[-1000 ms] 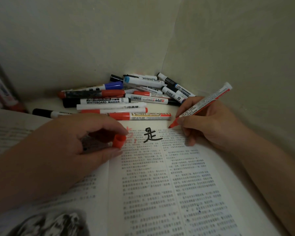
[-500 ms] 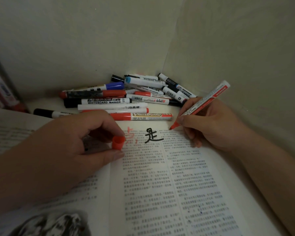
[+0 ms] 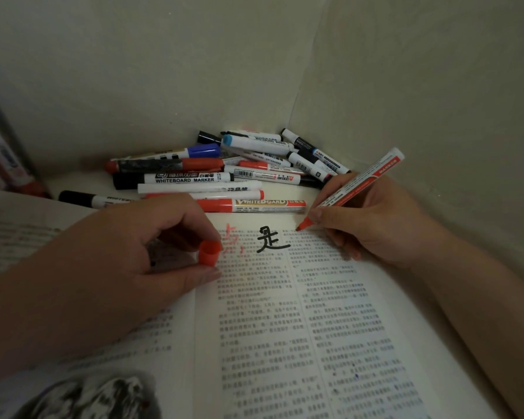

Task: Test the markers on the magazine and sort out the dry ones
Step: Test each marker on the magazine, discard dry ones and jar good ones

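Right hand (image 3: 375, 225) gripped an uncapped red marker (image 3: 360, 182) in a writing hold. Thumb and forefinger pinched the barrel close to the nib, and the rest of the barrel slanted up and away over the knuckles. The nib sat at the top margin of the magazine (image 3: 285, 328), just left of the fingertips. Contact with the paper could not be confirmed.

Left hand (image 3: 127, 255) rested on the facing page, with thumb and forefinger curled round a red cap (image 3: 208, 252).

Between the two hands, on the same margin:
- a bold black character (image 3: 271, 243), nearer the right hand;
- a faint red mark (image 3: 232, 240), pale and broken, just right of the cap.

Beyond both hands, a heap of markers (image 3: 182, 178) lay in the wall corner, with red, blue and black caps mixed. The closest was a red WHITEBOARD marker (image 3: 254, 205), lying crosswise just past the left knuckles with its far end near the right fingertips. One black-capped marker (image 3: 82, 198) lay beyond the left wrist, apart from the heap. Far left of the left hand were blurred book spines (image 3: 0, 164), their titles unreadable.
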Tool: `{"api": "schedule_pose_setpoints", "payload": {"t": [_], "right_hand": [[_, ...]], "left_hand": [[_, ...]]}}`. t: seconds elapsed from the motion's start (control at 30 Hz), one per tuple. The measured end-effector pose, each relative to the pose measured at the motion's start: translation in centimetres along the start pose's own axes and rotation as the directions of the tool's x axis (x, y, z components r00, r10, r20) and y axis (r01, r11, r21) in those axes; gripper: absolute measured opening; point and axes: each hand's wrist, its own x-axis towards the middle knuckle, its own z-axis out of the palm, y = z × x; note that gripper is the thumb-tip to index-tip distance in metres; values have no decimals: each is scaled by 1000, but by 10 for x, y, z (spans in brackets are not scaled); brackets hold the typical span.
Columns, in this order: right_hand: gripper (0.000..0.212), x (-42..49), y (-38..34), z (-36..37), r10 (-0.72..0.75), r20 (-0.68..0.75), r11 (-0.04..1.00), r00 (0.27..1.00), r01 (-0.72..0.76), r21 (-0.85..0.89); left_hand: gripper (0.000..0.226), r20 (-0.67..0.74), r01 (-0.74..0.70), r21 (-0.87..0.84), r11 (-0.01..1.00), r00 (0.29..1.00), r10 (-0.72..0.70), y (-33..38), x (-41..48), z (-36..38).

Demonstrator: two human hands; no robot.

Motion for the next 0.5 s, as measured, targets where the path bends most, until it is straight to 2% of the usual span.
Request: {"api": "schedule_pose_setpoints", "payload": {"t": [0.1,0.23,0.33,0.43,0.5], "right_hand": [[14,1,-3,1,12,-29,997,1000,-14,-79],[15,5,-1,-1,33,-140,983,990,-58,-177],[21,5,1,-1,88,-180,992,980,-102,-68],[16,1,2,0,60,-98,994,993,-51,94],[15,-2,0,-1,38,-43,997,998,-35,69]], "left_hand": [[33,1,1,19,1000,1000,-1,0,-1,0],[32,-1,-7,-9,1000,1000,7,0,-1,1],[31,-4,-10,1,1000,1000,10,0,0,0],[31,5,-10,5,1000,1000,10,1,0,-1],[30,12,-10,6,1000,1000,10,1,0,-1]]}}
